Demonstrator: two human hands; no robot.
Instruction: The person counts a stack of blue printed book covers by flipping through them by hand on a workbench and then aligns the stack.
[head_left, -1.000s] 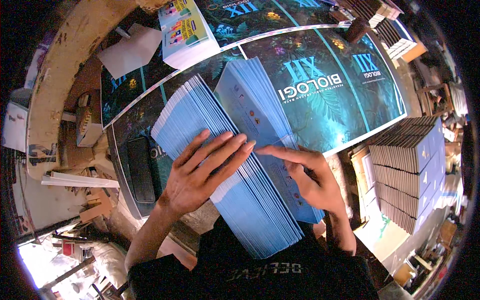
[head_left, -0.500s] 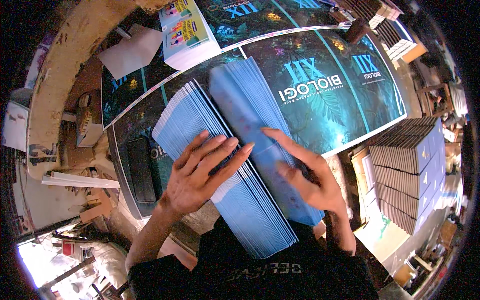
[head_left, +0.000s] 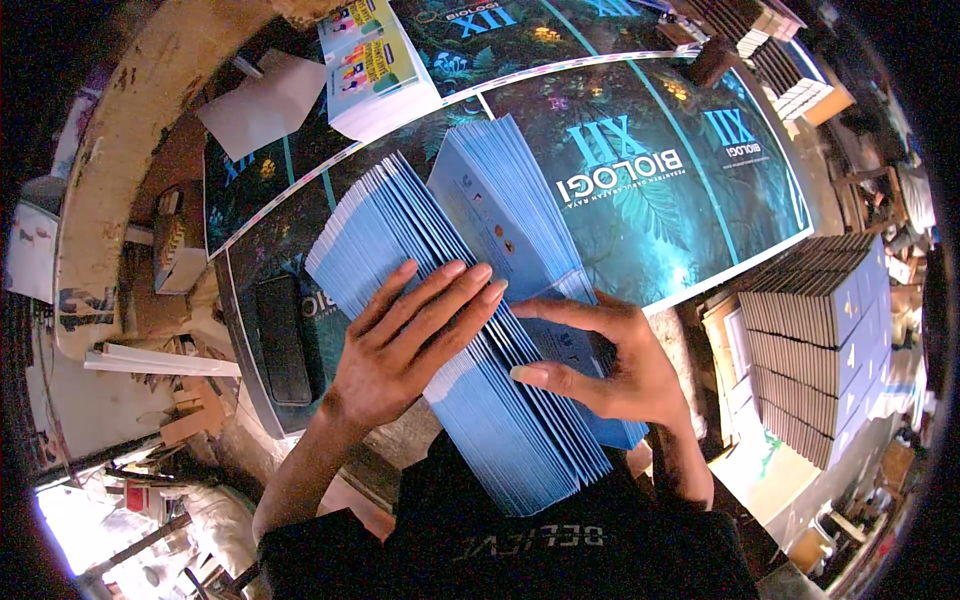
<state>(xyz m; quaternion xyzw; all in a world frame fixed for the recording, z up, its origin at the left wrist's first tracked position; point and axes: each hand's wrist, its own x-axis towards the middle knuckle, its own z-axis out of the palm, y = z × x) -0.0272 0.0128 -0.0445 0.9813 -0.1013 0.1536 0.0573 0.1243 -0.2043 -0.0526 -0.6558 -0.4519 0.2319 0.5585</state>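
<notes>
A long row of thin blue booklets [head_left: 500, 420] stands on edge, slanting from the upper left down to my dark shirt. My left hand [head_left: 415, 325] lies across its top edges, fingers stretched out and together. To the right, a second batch of blue booklets [head_left: 510, 190] leans over with a printed cover facing up. My right hand [head_left: 620, 350] is over that batch, thumb and forefinger apart, their tips at the right edge of the row. Its other fingers are mostly hidden behind the forefinger.
Large dark teal printed cover sheets [head_left: 660, 190] lie under the booklets. Beyond are a stack of white-edged books [head_left: 385, 95] and a loose pale sheet [head_left: 265, 105]. A black phone-like slab [head_left: 285, 340] lies at left. Tall bundled book stacks [head_left: 800, 350] stand at right.
My right hand's thumb and forefinger have moved left to the row's edge. The facing cover, blurred before, is now still. The row's right side has spread slightly rightward; my left hand barely moved.
</notes>
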